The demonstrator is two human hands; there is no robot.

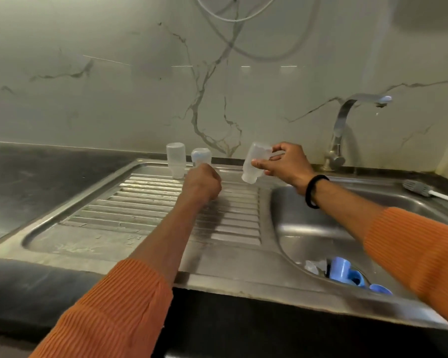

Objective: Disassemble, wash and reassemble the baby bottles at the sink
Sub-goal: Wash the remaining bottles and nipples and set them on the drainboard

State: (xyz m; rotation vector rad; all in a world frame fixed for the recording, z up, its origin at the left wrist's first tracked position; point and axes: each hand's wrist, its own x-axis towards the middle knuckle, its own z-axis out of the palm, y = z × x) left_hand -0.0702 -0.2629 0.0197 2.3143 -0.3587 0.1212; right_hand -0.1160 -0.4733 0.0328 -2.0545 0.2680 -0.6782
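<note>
Two clear baby bottles stand upside down at the back of the steel drainboard. The left one stands free. My left hand is curled in front of the second bottle and grips its lower part, which is hidden. My right hand pinches a third clear bottle, tilted with its neck down, in the air above the drainboard's right edge beside the sink basin. Blue bottle rings and caps lie in the basin's near corner.
A steel faucet rises behind the basin, its spout pointing right. A grey bottle brush with a white handle lies on the sink's right rim. Dark countertop extends left. A marble wall stands behind.
</note>
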